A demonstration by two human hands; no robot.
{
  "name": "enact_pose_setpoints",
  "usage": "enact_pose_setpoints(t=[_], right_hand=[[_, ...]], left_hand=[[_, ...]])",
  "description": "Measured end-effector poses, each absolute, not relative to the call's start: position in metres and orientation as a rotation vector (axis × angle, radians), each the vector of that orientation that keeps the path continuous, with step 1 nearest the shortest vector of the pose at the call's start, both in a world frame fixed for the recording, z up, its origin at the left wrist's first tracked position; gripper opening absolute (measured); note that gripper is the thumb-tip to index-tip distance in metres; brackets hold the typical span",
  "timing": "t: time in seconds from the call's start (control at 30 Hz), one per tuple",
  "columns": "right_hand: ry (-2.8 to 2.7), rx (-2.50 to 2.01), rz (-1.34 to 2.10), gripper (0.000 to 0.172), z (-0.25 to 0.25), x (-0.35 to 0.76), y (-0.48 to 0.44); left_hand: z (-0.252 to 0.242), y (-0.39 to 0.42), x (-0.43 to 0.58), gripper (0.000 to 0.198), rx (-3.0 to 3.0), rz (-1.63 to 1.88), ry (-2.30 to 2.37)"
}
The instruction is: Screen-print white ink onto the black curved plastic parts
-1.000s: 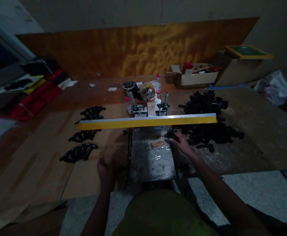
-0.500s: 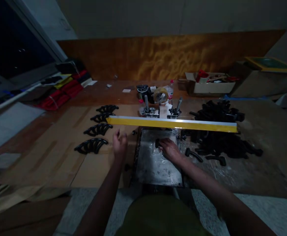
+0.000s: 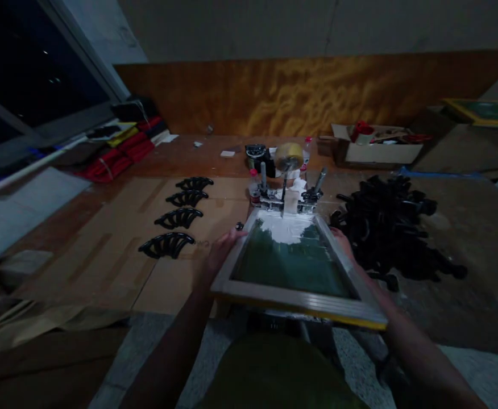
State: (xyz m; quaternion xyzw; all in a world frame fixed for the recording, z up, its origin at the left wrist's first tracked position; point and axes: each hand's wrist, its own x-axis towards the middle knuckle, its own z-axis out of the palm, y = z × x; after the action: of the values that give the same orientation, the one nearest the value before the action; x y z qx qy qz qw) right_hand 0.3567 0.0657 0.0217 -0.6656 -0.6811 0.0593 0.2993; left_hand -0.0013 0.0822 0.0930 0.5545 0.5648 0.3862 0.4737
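Note:
A screen printing frame (image 3: 291, 296) lies lowered in front of me, slightly tilted, its near edge raised a little. White ink (image 3: 286, 228) covers the far part of its green mesh (image 3: 289, 258). My left hand (image 3: 221, 250) grips the frame's left side, and my right hand (image 3: 341, 243) is closed on its right side, partly hidden behind the rim. Metal hinge clamps (image 3: 312, 194) hold the far end. The base plate and the small black part seen on it before are covered by the frame.
Curved rows of black handles (image 3: 167, 244) lie on cardboard (image 3: 108, 244) at left. A heap of black handles (image 3: 381, 233) is at right. Behind stand a tape roll (image 3: 289, 153), a bottle (image 3: 254, 184), a can (image 3: 255, 154) and a box (image 3: 383, 152). Red cloth (image 3: 112, 162) lies back left.
The raised screen frame has swung down toward me over the base plate. My right hand left the small black part and moved to the frame's right side; my left hand took the left side.

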Motion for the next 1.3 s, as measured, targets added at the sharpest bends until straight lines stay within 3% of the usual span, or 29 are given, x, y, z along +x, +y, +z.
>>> enact_pose_setpoints(t=[0.1,0.2,0.23,0.4,0.6,0.7,0.9,1.1,1.3], right_hand=[[-1.722,-1.824,0.002,0.026,0.042,0.369,0.087],[-1.888,-1.726,-0.053,0.052,0.058,0.338,0.118],[-1.983,-1.705,-0.026,0.053,0.061,0.323,0.128],[-2.355,-1.942,0.185,0.024,0.071,0.282,0.148],[-2.365,-2.088,0.044,0.023,0.07,0.272,0.122],[-2.542,-1.899,0.049,0.022,0.061,0.261,0.101],[-2.819,-1.3,0.218,0.024,0.057,0.276,0.067],[-2.598,-1.468,0.23,0.021,0.056,0.276,0.078],[-2.589,-1.319,0.288,0.026,0.046,0.281,0.065]], left_hand=[[0.067,0.064,-0.01,0.043,1.417,0.766,1.414],[0.051,0.057,-0.004,0.05,1.432,0.711,1.411],[0.047,0.056,-0.001,0.052,1.432,0.695,1.417],[0.034,0.057,0.005,0.053,1.347,0.695,1.435],[0.014,0.056,0.001,0.056,1.231,0.733,1.346],[0.008,0.057,0.001,0.059,1.188,0.749,1.352],[0.006,0.059,0.001,0.063,1.143,0.724,1.377],[0.023,0.057,0.005,0.055,1.197,0.726,1.428],[0.048,0.055,0.007,0.056,1.247,0.665,1.482]])
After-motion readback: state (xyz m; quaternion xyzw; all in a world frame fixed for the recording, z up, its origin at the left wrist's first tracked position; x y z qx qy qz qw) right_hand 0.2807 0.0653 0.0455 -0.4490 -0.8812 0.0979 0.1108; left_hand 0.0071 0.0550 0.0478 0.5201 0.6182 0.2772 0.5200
